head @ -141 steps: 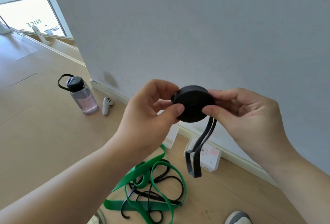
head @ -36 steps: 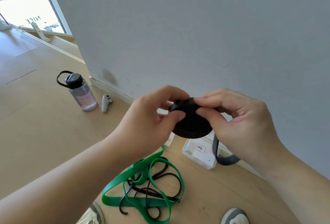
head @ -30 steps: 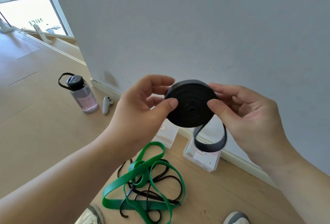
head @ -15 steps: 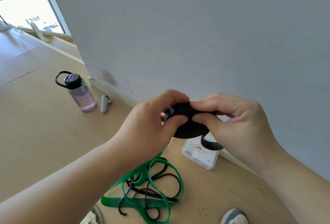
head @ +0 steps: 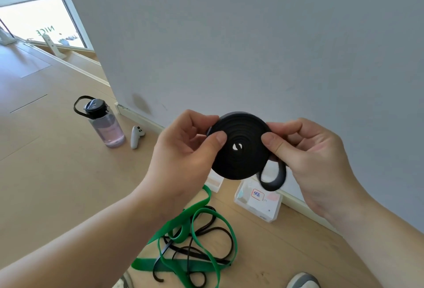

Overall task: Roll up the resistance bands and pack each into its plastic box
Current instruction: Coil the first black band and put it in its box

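- Pinching the coil (head: 238,147) at opposite rims with left hand (head: 183,157) and right hand (head: 316,161), thumbs on its near face; held in the air, above the box (head: 258,205).
- Looks light, rubbery and springy; probably unwinds if released, so best squeezed across the flat faces, trapping the loose tail (head: 276,180).
- Cannot see the fingers behind the coil, nor whether the box is open; second box (head: 215,182) mostly hidden behind the left hand.
- Below, tangled and unrolled: green band (head: 181,221), thin black band (head: 226,233).
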A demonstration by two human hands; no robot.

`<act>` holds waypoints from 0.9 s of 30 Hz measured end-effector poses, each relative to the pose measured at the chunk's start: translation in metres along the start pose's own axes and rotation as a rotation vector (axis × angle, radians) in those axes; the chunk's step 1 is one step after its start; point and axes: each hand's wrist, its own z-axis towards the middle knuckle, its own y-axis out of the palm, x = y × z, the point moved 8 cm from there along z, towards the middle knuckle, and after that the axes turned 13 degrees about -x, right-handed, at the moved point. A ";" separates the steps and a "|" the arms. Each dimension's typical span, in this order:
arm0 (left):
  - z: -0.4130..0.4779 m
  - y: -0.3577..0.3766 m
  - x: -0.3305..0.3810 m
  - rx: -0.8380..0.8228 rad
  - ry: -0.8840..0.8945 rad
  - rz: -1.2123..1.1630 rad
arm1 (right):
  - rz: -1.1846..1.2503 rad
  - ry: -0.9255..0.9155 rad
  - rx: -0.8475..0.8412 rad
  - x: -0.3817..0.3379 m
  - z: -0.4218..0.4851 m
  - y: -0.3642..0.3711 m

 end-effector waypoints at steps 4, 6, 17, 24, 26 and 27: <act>0.002 0.006 -0.008 -0.106 -0.046 0.267 | -0.217 -0.052 -0.010 -0.011 -0.003 0.000; 0.002 0.014 -0.001 -0.194 0.026 0.396 | -0.368 -0.092 -0.058 -0.017 -0.005 0.008; 0.010 0.002 0.005 -0.174 -0.013 0.264 | -0.232 0.025 -0.161 -0.006 -0.003 0.012; 0.008 0.003 -0.004 -0.226 -0.063 0.230 | -0.233 -0.014 -0.059 -0.008 -0.002 0.003; 0.006 0.010 -0.007 -0.296 -0.084 0.356 | -0.337 -0.032 -0.058 -0.012 -0.003 0.004; 0.005 0.013 -0.007 -0.312 -0.081 0.384 | -0.390 -0.041 -0.069 -0.014 -0.004 0.006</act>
